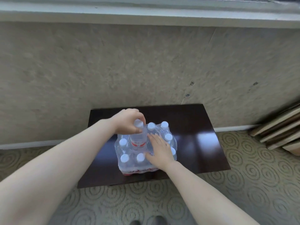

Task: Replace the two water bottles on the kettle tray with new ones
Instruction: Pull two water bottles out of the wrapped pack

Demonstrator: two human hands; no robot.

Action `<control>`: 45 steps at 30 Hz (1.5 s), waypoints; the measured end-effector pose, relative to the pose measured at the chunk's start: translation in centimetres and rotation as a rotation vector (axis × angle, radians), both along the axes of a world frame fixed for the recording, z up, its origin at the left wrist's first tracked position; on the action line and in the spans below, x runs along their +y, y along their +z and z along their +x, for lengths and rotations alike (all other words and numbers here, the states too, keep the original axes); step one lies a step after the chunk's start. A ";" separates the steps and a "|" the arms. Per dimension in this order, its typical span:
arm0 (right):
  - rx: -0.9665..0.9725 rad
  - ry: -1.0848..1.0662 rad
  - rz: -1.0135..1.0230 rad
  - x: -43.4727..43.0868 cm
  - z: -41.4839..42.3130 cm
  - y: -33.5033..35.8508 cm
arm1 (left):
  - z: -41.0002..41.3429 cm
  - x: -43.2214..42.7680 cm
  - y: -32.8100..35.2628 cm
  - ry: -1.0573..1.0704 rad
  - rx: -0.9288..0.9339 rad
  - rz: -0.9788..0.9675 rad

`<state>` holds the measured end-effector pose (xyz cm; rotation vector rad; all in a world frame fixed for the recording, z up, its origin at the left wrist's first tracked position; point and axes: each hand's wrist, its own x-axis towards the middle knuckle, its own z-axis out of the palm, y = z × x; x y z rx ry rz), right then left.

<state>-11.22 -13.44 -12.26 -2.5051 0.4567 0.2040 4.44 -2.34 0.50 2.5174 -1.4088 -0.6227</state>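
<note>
Left hand (128, 121) fingers (140, 116) closed around a water bottle's (138, 138) neck, raised from the shrink-wrapped pack (144, 153) mid-desk (203, 143), right hand (159, 151) fingers spread flat on the wrap

Landmark: shrink-wrapped bottle pack (144, 151); all places given relative to it.
Left arm: bare forearm, extended from the near left toward the pack's far-left corner.
Left hand (128, 121): above the far-left corner, fingers curled downward, closed around the neck and cap of one raised bottle (138, 135).
Left fingertips (142, 118): thumb and index finger bracket the cap.
Right arm: bare forearm, extended from the near right toward the pack's near-right part.
Right hand (159, 151): palm down, flat on the pack's top right side, fingers spread and straight, pointing to the far left.
Right hand grip: none; pressed on the wrap, just beside the raised bottle.
</note>
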 end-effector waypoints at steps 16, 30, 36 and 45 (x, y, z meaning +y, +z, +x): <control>-0.230 -0.304 0.625 1.3 1.4 4.1 | 2.9 -0.9 6.7 0.154 0.402 -0.301; -0.174 -0.295 0.879 0.7 2.6 5.9 | -2.9 2.0 -4.4 0.524 1.069 -0.327; 0.041 -0.188 0.913 -0.1 2.0 6.5 | -3.9 2.8 -6.7 0.575 1.265 -0.417; 0.015 -0.371 0.223 -1.5 2.6 5.2 | -4.4 2.4 -7.5 0.609 1.256 -0.494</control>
